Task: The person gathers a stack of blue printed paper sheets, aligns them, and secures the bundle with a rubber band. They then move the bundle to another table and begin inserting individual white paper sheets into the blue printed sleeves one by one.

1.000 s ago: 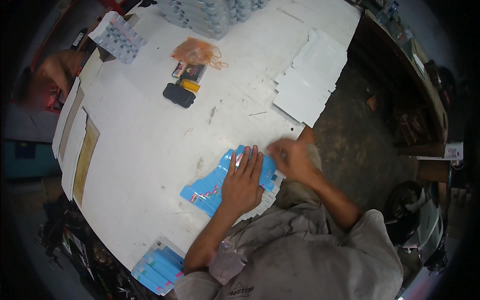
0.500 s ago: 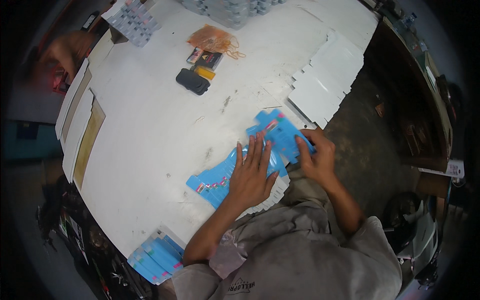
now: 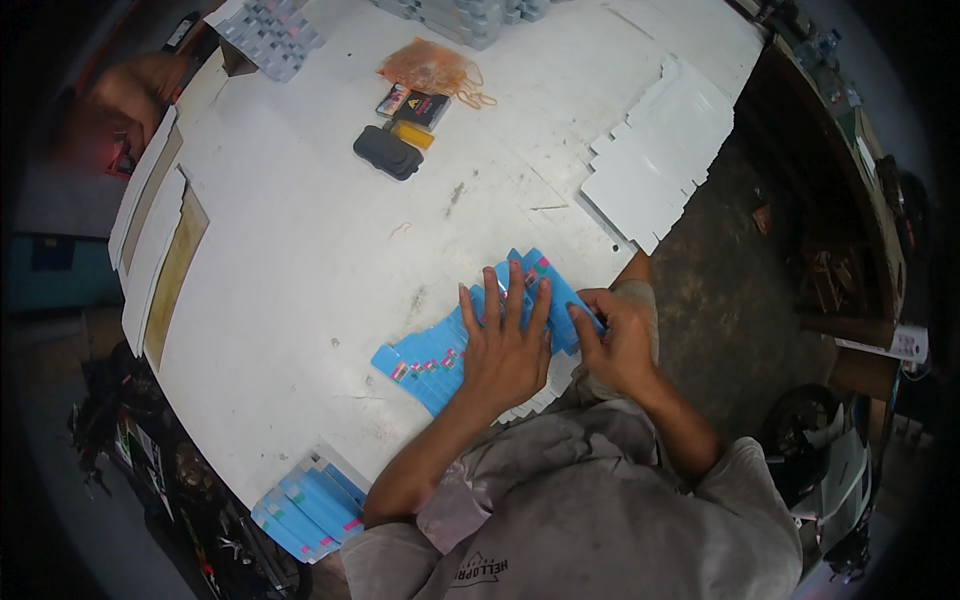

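Observation:
Flat blue carton blanks (image 3: 425,365) with pink and white marks lie fanned in an overlapping row at the table's near edge. My left hand (image 3: 507,345) rests on the row, palm down with its fingers spread. At the row's right end, my right hand (image 3: 617,340) pinches the edge of one blue carton blank (image 3: 562,300) between thumb and fingers. That blank lies against the right end of the row, partly under my left fingers. White edges of the blanks show along the near side.
White die-cut sheets (image 3: 660,150) lie at the table's right edge. A black case (image 3: 388,152), a yellow item (image 3: 412,135), a small dark box (image 3: 425,108) and an orange bag (image 3: 430,68) sit farther back. More blue blanks (image 3: 310,508) stand near left. Another person's arm (image 3: 135,100) shows far left.
My right hand has brought its blue blank down and left onto the end of the row. My left hand has shifted slightly, its fingers now wider apart.

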The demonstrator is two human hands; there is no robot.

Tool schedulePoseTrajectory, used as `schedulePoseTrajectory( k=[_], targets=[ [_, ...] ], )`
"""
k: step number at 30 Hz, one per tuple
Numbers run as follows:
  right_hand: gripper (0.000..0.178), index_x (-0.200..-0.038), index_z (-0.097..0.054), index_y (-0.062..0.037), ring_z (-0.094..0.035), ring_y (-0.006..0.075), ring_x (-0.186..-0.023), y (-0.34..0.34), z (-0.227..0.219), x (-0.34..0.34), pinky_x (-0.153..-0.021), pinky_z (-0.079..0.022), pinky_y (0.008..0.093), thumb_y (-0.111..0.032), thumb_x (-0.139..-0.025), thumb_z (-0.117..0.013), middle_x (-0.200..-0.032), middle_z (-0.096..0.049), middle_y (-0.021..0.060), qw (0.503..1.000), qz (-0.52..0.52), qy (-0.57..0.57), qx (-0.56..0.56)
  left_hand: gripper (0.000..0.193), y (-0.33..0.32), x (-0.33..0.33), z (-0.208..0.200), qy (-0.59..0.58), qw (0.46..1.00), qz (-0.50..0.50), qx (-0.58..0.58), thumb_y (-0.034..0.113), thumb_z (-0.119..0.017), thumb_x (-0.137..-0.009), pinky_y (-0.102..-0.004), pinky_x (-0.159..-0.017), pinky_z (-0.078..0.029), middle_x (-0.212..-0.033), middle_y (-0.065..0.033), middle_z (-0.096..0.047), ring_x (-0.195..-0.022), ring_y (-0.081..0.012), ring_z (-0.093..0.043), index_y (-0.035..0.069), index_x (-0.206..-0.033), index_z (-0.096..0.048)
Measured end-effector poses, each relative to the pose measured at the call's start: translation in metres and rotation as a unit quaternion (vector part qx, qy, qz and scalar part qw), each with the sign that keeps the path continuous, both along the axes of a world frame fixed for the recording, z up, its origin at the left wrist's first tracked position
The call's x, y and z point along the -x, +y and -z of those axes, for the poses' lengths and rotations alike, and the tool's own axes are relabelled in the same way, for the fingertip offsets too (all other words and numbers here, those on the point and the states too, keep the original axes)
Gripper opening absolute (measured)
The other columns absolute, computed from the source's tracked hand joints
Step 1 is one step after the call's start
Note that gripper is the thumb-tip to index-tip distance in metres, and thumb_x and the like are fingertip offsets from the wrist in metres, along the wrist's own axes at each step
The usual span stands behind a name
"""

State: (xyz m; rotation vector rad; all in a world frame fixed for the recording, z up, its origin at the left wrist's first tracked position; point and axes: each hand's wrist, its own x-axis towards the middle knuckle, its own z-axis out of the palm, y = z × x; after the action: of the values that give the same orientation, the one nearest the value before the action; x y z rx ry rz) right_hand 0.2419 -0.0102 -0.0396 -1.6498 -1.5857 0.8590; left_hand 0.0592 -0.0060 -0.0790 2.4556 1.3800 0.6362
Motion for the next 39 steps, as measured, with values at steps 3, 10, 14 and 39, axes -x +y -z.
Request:
schedulePoseTrajectory(
  k=[3, 10, 14, 39],
  targets=[
    [0.015, -0.106, -0.071, 0.0060, -0.069, 0.0194, -0.070, 0.003, 0.023, -0.006, -0.064, -0.051, 0.0347, -0.005, -0.096, -0.069, -0.085, -0.074, 0.0171, 0.982, -0.007, 0.145, 0.121, 0.076, 0.006, 0.002, -0.010, 0.052, 0.996, 0.058, 0.043, 0.023, -0.064, -0.091, -0.0851, -0.112, -0.009, -0.169, -0.0229, -0.025, -0.153, -0.0558, -0.020, 0.003, -0.159, -0.036],
    [0.018, -0.109, -0.074, -0.0011, -0.067, 0.0299, -0.076, 0.007, 0.014, -0.006, -0.069, -0.051, 0.0392, -0.008, -0.092, -0.074, -0.084, -0.069, 0.0139, 0.988, -0.095, -0.116, 0.029, 0.077, 0.011, 0.009, -0.007, 0.041, 0.991, 0.107, 0.075, 0.023, -0.066, -0.087, -0.0724, -0.123, -0.013, -0.167, -0.0197, -0.032, -0.157, -0.0406, -0.025, -0.004, -0.155, -0.040],
    [0.019, -0.109, -0.072, -0.0014, -0.062, 0.0341, -0.095, -0.011, 0.005, -0.001, -0.085, -0.046, 0.0440, -0.009, -0.091, -0.072, -0.098, -0.068, 0.0148, 0.977, -0.076, -0.112, -0.163, 0.080, 0.011, 0.011, -0.011, -0.007, 0.988, 0.111, 0.103, 0.031, -0.068, -0.087, -0.0657, -0.126, -0.014, -0.165, -0.0200, -0.035, -0.157, -0.0390, -0.026, -0.005, -0.153, -0.042],
    [0.048, -0.128, -0.067, -0.0045, -0.061, 0.0382, -0.119, 0.021, 0.036, 0.121, -0.107, -0.042, 0.0522, -0.036, -0.091, -0.068, -0.124, -0.067, 0.0192, 0.954, -0.080, -0.254, -0.138, 0.051, 0.005, 0.015, -0.001, 0.027, 0.997, 0.075, 0.012, 0.034, -0.058, -0.100, -0.0641, -0.124, -0.018, -0.160, -0.0204, -0.044, -0.153, -0.0394, -0.034, 0.013, -0.146, -0.060]
  ],
)
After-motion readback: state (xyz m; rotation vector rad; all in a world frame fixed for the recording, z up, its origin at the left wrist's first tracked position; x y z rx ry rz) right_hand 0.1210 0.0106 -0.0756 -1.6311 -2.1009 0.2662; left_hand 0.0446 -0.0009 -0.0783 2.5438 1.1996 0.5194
